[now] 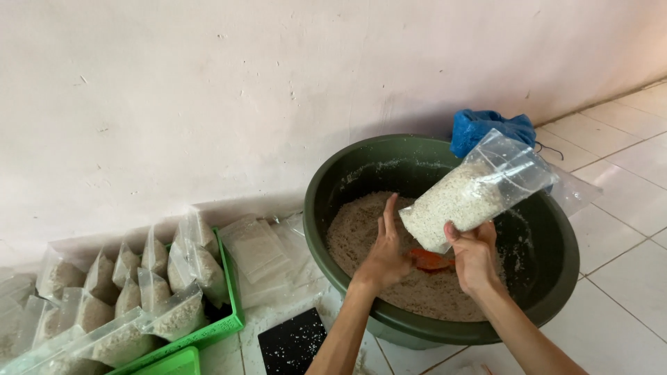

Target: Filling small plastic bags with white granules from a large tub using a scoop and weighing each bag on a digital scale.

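Head view, single frame. Step in hand, as I judge it: settling a part-filled clear plastic bag (479,194) of pale grain over the big dark-green basin (556,278). Filling looks done for this bag; sealing not yet done, since the mouth end stands open and loose.

Right hand (474,255): fingers closed round the bag's lower corner, holding it up at a tilt, mouth end pointing up-right.
Left hand (384,253): open, fingers straight, palm toward the bag's bottom edge; touching or just short, can't tell. Holds nothing.

Bag: approx. half to two-thirds full, grain packed in the lower end, upper part empty and crumpled. Hangs above the basin's interior, not resting on it.

Basin: sits on the tiled floor (625,139) by the wall, grain heaped inside, orange scoop (431,260) lying on the grain between the hands.

Next move, judged: needs the grain shaken down level and the mouth kept upward so nothing spills.

Nearby: green crate (229,323) of filled bags at left, flat empty bags (257,250) beside it, blue cloth (486,126) behind the basin.
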